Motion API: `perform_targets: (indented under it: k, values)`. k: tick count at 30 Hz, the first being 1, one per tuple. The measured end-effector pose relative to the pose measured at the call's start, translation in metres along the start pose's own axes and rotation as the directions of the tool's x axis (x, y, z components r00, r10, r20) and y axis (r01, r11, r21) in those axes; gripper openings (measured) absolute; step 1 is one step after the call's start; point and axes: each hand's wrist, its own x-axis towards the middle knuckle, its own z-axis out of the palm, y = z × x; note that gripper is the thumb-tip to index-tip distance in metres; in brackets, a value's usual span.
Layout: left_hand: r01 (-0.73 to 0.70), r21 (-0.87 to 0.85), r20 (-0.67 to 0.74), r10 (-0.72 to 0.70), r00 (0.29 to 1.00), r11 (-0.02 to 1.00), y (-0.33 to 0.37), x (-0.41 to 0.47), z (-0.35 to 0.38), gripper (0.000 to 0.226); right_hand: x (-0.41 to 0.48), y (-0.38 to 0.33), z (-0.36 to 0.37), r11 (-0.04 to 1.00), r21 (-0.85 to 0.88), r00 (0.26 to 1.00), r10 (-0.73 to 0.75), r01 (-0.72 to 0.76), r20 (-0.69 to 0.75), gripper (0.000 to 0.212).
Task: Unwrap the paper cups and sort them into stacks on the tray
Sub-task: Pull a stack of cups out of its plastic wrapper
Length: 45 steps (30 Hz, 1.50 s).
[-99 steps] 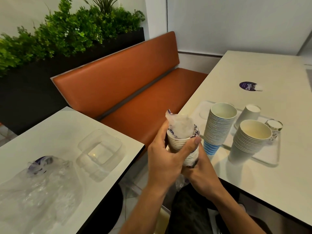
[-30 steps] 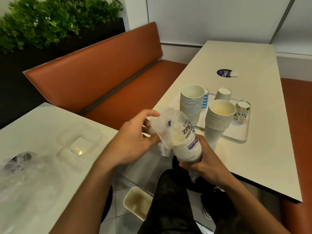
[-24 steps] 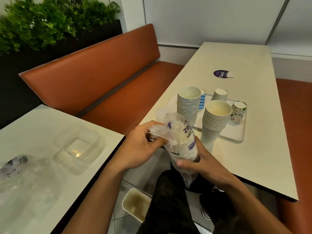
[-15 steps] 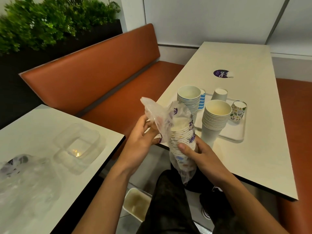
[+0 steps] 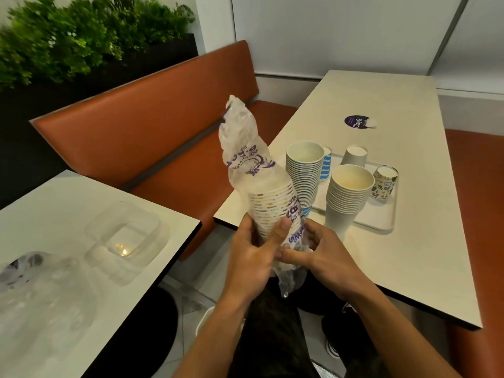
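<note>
Above your lap, just off the table (image 5: 409, 268) edge: wrapped cups (image 5: 274, 211) held in both hands.
Your left hand (image 5: 251, 257) grips the cups, fingers curled round them, thumb pressed flat on their front. Your right hand (image 5: 324, 255) pinches the wrapper (image 5: 241, 143) at their base. The cups tilt left; the wrapper's loose end stands above them. The tray (image 5: 381, 222) lies on that table, near the cups.

Tray (image 5: 381, 222) on table (image 5: 422, 255); purple sticker (image 5: 356, 122) beyond
</note>
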Motion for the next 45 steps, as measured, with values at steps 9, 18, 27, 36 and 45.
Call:
perform_targets:
  k: [9,18,27,36,45]
  values:
    - [-0.051,0.035,0.075,0.048,0.996,0.998,0.007,0.009,-0.023,0.058,0.003,0.012,-0.004,0.998,-0.058,0.994,0.039,-0.033,0.101,0.061]
    - [-0.170,-0.053,-0.022,0.169,0.985,0.984,0.025,0.021,-0.014,0.058,0.010,0.010,-0.001,0.994,-0.102,0.992,0.040,-0.028,0.117,0.054]
    - [-0.079,0.145,-0.021,0.083,0.996,0.986,-0.019,0.018,-0.010,0.078,0.004,-0.002,0.006,0.998,-0.064,0.988,-0.005,0.015,0.156,0.060]
    - [-0.064,-0.011,0.116,0.065,0.991,0.998,0.018,0.017,-0.017,0.085,0.006,-0.002,0.006,0.995,-0.076,0.995,-0.058,0.065,0.080,0.075]
    - [-0.246,0.089,0.027,0.245,0.969,0.965,0.044,0.027,-0.008,0.077,0.007,-0.005,0.005,0.989,-0.141,0.998,-0.029,0.036,0.053,0.061]
